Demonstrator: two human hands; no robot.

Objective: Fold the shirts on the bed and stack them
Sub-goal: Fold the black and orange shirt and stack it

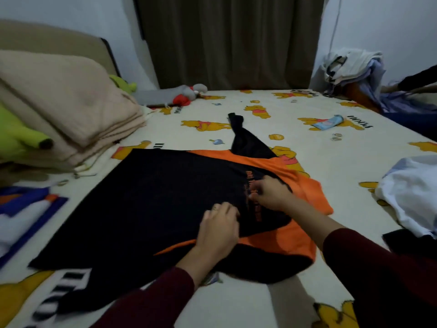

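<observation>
Head view: at the bed's (272, 301) left edge lies a blue, white and orange cloth (26, 209), partly blurred. Behind it, toward the far left corner, a folded beige blanket (68, 107) is piled against the headboard, with a lime-green soft toy (16, 136) tucked beside it. A grey and red soft toy (175, 94) lies along the far edge, below the brown curtain (227, 39).

In the middle of the bed the black and orange shirt (146, 197) is spread out flat, its black body covering most of the near half, one black sleeve (246, 138) stretching toward the far edge and the orange parts showing on its right side. The left hand (218, 229) rests on the shirt with its fingers curled, pinching the black fabric near the orange lettering. Just to the right, the right hand (272, 192) also has its fingers bent and grips the fabric at the lettering, near where black meets orange. Both arms wear dark red sleeves.

Farther right, a small light-blue pouch (328, 121) lies on the sheet toward the far edge. At the far right corner sits a heap of mixed clothes (354, 69). At the right edge, nearer, a white garment (411, 192) lies crumpled, well apart from the shirt.
</observation>
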